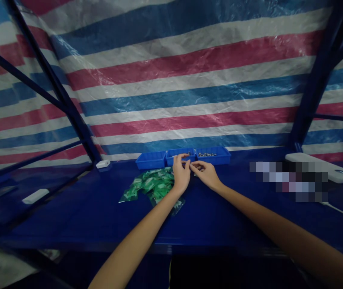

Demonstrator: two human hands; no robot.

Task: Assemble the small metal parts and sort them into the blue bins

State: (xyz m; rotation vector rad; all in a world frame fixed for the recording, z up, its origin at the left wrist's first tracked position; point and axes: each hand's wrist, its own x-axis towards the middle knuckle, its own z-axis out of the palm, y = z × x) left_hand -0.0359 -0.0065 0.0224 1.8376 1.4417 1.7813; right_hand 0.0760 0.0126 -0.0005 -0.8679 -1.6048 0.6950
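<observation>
The left hand (182,173) and right hand (206,173) are meeting fingertip to fingertip in front of the middle bin (169,161), their fingers curling narrow; whether they are pinching something small, one cannot tell. The green packets (156,180) are lying heaped on the tabletop (234,216), beside and partly behind the left hand. Small parts (206,154) are sitting in the right bin (219,161), beyond the right hand. The step in hand is seemingly close fingertip work; the next move is likely calling for a light, precise pinch.
</observation>
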